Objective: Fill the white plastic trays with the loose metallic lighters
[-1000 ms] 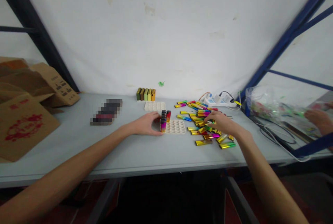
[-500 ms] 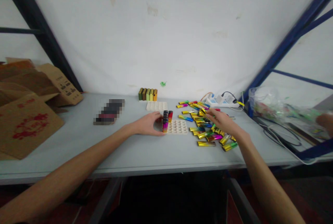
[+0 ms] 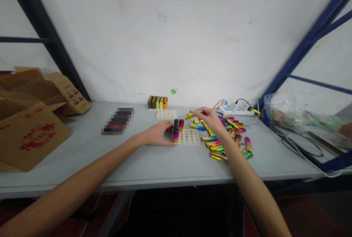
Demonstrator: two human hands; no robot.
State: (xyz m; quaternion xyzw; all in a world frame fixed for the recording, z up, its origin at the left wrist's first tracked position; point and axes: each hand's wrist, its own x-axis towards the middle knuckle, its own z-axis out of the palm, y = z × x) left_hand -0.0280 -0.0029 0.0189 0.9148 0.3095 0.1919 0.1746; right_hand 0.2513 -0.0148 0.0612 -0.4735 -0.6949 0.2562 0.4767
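Note:
My left hand [image 3: 158, 134] curves around the left end of a white tray [image 3: 192, 137] with round holes, thumb and fingertips at the two ends of a row of upright lighters [image 3: 176, 134] with black tops and shiny purple-gold bodies. One red lighter [image 3: 181, 125] stands beside that row at the back. My right hand [image 3: 209, 119] is closed in a pinch above the back of a loose pile of shiny coloured lighters [image 3: 217, 145]. Between its fingertips is a lighter [image 3: 200, 111], mostly hidden, with a silvery end showing.
Behind stands a second holed white tray [image 3: 167, 114], beside a block of upright lighters [image 3: 157, 102]. A white power strip [image 3: 236, 109] lies at the back right. Cardboard boxes [image 3: 33, 127] fill the left, near a blurred-out dark object [image 3: 118, 121]. Plastic bags [image 3: 288, 110] and cables are at right.
My right hand has lifted from the pile and moved left and slightly back, pinching a lighter. My left hand stays at the row of lighters. The view has shifted slightly.

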